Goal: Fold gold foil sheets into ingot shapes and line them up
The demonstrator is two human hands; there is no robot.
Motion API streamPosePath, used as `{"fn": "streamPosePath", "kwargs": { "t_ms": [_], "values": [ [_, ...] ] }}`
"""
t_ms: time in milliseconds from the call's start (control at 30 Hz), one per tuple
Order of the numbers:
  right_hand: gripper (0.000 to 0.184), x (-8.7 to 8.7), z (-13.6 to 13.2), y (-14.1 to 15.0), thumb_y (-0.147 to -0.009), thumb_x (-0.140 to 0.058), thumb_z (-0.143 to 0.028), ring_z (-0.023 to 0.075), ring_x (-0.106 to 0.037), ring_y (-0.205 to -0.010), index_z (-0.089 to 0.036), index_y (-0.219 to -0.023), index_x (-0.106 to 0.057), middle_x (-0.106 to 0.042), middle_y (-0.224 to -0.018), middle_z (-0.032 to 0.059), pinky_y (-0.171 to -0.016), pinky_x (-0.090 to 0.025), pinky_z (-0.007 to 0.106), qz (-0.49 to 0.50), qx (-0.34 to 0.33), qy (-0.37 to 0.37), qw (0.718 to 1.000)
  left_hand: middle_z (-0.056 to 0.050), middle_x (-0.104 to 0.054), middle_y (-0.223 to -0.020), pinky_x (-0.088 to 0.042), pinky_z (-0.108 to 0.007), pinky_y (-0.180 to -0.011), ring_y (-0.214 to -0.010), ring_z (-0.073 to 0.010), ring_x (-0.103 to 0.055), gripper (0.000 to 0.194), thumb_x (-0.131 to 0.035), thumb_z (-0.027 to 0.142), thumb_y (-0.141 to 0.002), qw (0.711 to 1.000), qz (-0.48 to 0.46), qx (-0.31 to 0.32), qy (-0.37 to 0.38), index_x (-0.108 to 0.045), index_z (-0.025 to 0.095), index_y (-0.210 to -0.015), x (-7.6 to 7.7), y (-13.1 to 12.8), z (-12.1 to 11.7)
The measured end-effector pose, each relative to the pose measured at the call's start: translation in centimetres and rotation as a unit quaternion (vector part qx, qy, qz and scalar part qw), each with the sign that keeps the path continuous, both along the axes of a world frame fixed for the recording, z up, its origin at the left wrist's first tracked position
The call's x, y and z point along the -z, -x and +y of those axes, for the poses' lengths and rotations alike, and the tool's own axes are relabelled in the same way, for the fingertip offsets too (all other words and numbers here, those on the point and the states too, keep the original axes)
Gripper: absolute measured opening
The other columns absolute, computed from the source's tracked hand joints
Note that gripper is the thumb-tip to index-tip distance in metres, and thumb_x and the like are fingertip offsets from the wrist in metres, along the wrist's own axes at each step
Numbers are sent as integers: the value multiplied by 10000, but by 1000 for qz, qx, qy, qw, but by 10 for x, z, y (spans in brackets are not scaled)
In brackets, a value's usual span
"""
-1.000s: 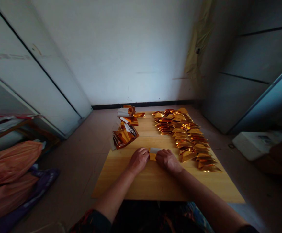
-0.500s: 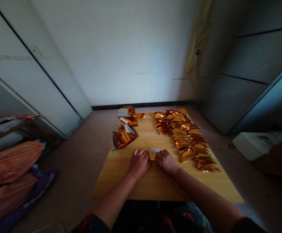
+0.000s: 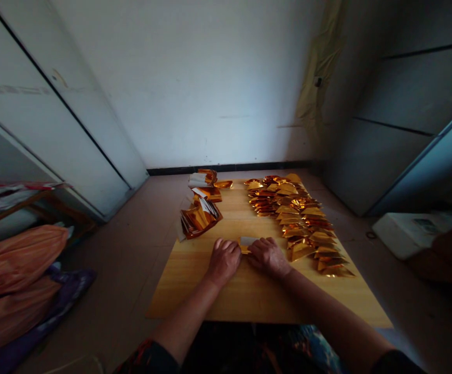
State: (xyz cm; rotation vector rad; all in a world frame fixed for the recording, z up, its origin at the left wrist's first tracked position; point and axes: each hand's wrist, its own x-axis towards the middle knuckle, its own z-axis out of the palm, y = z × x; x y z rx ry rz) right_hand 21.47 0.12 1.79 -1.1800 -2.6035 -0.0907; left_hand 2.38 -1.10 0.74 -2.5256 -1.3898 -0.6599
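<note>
A small sheet of gold foil paper (image 3: 249, 241), pale on one face, lies on the wooden board between my two hands. My left hand (image 3: 224, 257) has its fingers curled onto the sheet's left end. At the right end, my right hand (image 3: 269, 254) presses the sheet with bent fingers. Both hands cover much of the paper, so its folds are partly hidden. Rows of folded gold foil pieces (image 3: 299, 218) lie along the board's right side. On the left sits a fanned stack of gold foil sheets (image 3: 200, 218).
The wooden board (image 3: 257, 301) is low above a tiled floor. More foil sheets (image 3: 203, 179) lie at its far left corner. A white box (image 3: 400, 234) stands on the right, orange bags (image 3: 19, 265) on the left. Cabinets flank both sides and a wall (image 3: 210, 104) stands behind.
The gold part of the sheet between my hands looks narrower than before. My right hand has shifted slightly and its fingers lie lower over the paper. The piles have stayed put.
</note>
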Motion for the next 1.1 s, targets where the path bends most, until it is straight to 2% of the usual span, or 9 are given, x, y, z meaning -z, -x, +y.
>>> {"fn": "streamPosePath", "kwargs": {
  "t_ms": [167, 333, 467, 600, 833, 1100],
  "values": [
    [175, 5, -1, -1, -908, -484, -231, 157, -495, -809, -206, -827, -638, -615, -856, 39, -714, -291, 282, 3, 19, 14, 1000, -41, -682, -944, -354, -431, -932, -919, -179, -581, 165, -479, 218, -898, 1000, -1, 2, 1, -634, 210, -842, 1, 2, 0],
    [156, 11, -2, -5, -900, -512, -227, 158, -511, -870, -223, -881, -668, -624, -896, 34, -762, -317, 268, 63, 51, 62, 995, -35, -679, -1002, -329, -455, -990, -961, -170, -583, 155, -481, 221, -902, 1000, -2, 14, 26, -635, 221, -882, 1, 6, 1],
    [182, 6, 0, -9, -909, -514, -257, 159, -531, -900, -255, -893, -695, -643, -920, 28, -785, -330, 271, 78, 55, 104, 990, -30, -651, -1117, -252, -519, -1059, -1066, -183, -556, 186, -513, 181, -873, 998, 9, 23, 49, -617, 266, -1001, -2, 10, -2],
    [163, -2, 4, -11, -888, -553, -278, 169, -546, -914, -275, -877, -715, -651, -934, 24, -780, -343, 278, 64, 44, 131, 988, -50, -594, -1211, -173, -587, -1081, -1149, -214, -505, 277, -570, 238, -844, 996, 38, 47, 64, -582, 317, -1108, -8, 13, -8],
    [156, -2, 14, -16, -868, -553, -215, 138, -570, -838, -208, -863, -709, -654, -866, 33, -760, -382, 239, 89, 19, 159, 983, -56, -545, -1258, -132, -621, -1078, -1207, -223, -449, 277, -557, 302, -858, 992, 69, 61, 88, -571, 347, -1131, -11, 19, -9],
    [154, -7, 20, -6, -871, -523, -230, 131, -572, -818, -167, -840, -660, -632, -859, 41, -724, -376, 213, 57, 84, 170, 980, -58, -535, -1272, -135, -627, -1075, -1212, -228, -441, 226, -510, 303, -885, 992, 70, 63, 88, -599, 341, -1089, -11, 18, -9]
  ]
}}
